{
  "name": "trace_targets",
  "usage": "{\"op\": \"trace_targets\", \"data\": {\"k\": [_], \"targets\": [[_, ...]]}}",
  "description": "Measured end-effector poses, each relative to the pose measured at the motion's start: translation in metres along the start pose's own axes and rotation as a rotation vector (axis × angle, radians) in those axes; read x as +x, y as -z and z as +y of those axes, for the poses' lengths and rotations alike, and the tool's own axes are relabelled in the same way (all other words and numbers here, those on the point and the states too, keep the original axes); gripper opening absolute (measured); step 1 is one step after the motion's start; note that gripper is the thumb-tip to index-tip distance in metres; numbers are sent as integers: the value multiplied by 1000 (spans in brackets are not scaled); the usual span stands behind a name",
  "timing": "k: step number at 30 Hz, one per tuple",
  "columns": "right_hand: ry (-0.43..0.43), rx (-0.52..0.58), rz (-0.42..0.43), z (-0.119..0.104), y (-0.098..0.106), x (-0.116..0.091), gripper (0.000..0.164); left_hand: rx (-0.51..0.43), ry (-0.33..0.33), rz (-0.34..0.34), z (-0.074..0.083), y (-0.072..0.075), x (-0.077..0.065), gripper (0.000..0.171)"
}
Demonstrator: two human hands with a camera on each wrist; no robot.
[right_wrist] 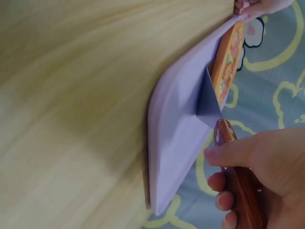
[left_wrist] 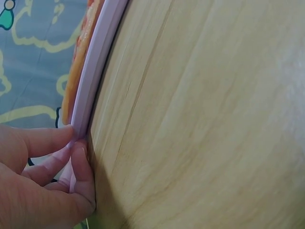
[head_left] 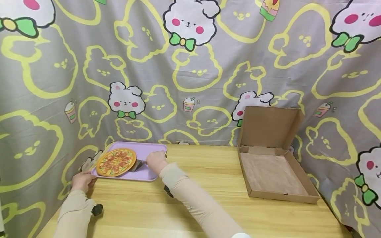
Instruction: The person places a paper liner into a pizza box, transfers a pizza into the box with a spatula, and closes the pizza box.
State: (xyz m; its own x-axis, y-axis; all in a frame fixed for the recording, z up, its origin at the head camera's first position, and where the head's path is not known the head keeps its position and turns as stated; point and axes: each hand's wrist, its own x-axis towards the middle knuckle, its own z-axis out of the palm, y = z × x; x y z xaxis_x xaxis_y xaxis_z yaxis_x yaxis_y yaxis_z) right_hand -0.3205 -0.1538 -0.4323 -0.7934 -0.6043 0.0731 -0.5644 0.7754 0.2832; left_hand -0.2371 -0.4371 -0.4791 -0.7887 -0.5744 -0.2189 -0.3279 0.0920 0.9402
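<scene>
A round toy-like pizza point(head_left: 116, 162) with red and green topping lies on the left part of a lilac tray point(head_left: 147, 173). My left hand point(head_left: 82, 181) pinches the tray's near left corner; in the left wrist view, thumb and fingers point(left_wrist: 52, 138) meet on its rim. My right hand point(head_left: 156, 162) grips the brown wooden handle point(right_wrist: 243, 195) of a pizza server, whose flat metal blade point(right_wrist: 208, 102) reaches in at the pizza's right edge. The pizza's edge hides the blade's front, and that side looks slightly raised in the head view.
An open cardboard pizza box point(head_left: 272, 172) stands on the right of the wooden table point(head_left: 205, 178), its lid point(head_left: 269, 127) upright at the back and brown paper inside. A patterned curtain point(head_left: 190, 72) encloses the table behind and on both sides.
</scene>
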Motion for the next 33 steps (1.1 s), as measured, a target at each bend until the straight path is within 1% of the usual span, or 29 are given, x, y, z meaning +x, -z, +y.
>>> {"op": "trace_targets", "data": {"k": [7,11,13,18,19,25,27,33], "targets": [[-33,-13,-12,-17,-8,2,24,-24,23,-6,-3,-4,0,55],[-50,-30,9,-22,-9,4,24,-28,26,8,-1,-6,0,55],[-62,-20,21,-22,-11,4,22,-23,23,10,-1,-7,-1,55],[-73,22,50,-20,-15,3,18,-20,27,31,1,-8,-1,55],[-74,26,55,-19,-16,3,18,-29,30,34,2,-8,-1,55],[-65,33,82,-13,-17,3,15,-19,42,53,4,-7,0,54],[-66,39,84,-10,-16,2,14,-11,49,56,4,-6,0,53],[-61,41,63,1,-17,-1,14,-44,74,74,4,-4,0,54]]}}
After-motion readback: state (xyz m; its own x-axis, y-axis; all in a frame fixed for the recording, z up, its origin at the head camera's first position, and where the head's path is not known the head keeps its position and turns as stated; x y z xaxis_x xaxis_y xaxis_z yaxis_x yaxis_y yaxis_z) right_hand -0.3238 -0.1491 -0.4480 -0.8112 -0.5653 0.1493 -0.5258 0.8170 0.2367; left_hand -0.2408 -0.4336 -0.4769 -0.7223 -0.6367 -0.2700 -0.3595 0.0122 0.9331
